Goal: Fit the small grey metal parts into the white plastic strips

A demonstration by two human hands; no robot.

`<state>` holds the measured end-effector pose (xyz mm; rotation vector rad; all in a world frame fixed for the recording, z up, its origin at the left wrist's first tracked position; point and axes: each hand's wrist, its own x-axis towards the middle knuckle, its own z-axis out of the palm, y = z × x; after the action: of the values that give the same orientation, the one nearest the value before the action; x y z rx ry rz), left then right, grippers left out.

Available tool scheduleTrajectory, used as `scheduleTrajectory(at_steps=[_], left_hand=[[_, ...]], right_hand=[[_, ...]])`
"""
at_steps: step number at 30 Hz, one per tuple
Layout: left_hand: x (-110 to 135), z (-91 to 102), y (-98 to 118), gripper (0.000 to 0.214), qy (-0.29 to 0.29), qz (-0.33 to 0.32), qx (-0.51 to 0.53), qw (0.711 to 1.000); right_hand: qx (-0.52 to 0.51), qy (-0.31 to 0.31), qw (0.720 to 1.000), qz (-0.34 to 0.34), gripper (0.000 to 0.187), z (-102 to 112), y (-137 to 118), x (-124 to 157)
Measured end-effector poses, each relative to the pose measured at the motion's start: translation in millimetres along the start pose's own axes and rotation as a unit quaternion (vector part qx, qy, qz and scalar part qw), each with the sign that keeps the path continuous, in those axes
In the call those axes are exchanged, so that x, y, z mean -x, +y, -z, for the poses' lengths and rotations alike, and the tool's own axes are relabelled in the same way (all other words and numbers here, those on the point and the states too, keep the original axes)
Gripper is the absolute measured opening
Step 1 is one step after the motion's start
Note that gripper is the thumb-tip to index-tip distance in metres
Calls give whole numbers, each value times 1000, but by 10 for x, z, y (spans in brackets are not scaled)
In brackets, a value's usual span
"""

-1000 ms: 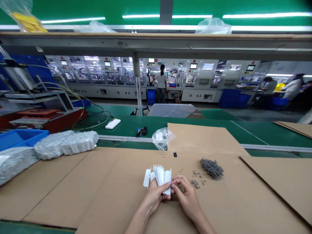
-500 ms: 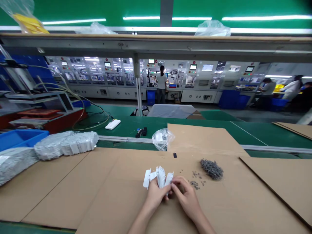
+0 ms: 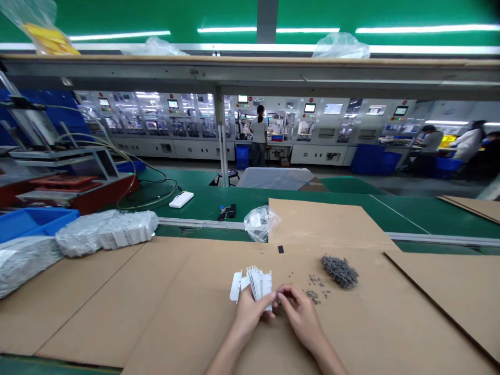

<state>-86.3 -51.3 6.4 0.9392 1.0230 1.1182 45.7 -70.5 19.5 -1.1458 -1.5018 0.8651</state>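
My left hand (image 3: pixel 249 314) is closed round a fanned stack of small white plastic pieces (image 3: pixel 253 284), held upright over the brown cardboard sheet (image 3: pixel 156 307). My right hand (image 3: pixel 299 313) is right beside it, its fingertips pinched at the edge of the outermost white piece; what they hold, if anything, is too small to make out. A heap of small grey parts (image 3: pixel 339 271) lies just beyond the right hand, with a few loose ones (image 3: pixel 312 295) scattered nearer.
Bagged white pieces (image 3: pixel 105 232) lie at the left beside a blue bin (image 3: pixel 31 219). A crumpled clear bag (image 3: pixel 261 222), a white device (image 3: pixel 180 199) and a black tool (image 3: pixel 227 211) sit on the green conveyor belt. Another cardboard sheet (image 3: pixel 449 291) lies at the right. People work at machines beyond.
The outermost white piece tilted out from the stack and came back flush. My right fingers stayed pinched at its edge. Both hands hardly moved.
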Motion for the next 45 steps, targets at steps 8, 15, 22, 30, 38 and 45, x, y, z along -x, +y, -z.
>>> scheduleTrajectory(at_steps=[8, 15, 22, 30, 38, 45], left_hand=[[-2, -8, -2, 40, 24, 31, 17, 999], [-4, 0, -32, 34, 21, -2, -60, 998], [1, -18, -22, 34, 29, -7, -54, 998], [-11, -17, 12, 35, 54, -34, -50, 997], [10, -37, 36, 32, 58, -32, -68, 996], [32, -43, 58, 30, 32, -27, -81, 996]], right_hand=[[20, 19, 1000, -13, 23, -16, 10, 11], [15, 48, 999, -16, 20, -15, 35, 13], [-117, 56, 989, -67, 26, -30, 162, -35], [-103, -32, 987, -117, 30, -39, 126, -31], [-143, -31, 981, -126, 27, -1, 124, -39], [-130, -26, 982, -133, 28, -5, 129, -28]])
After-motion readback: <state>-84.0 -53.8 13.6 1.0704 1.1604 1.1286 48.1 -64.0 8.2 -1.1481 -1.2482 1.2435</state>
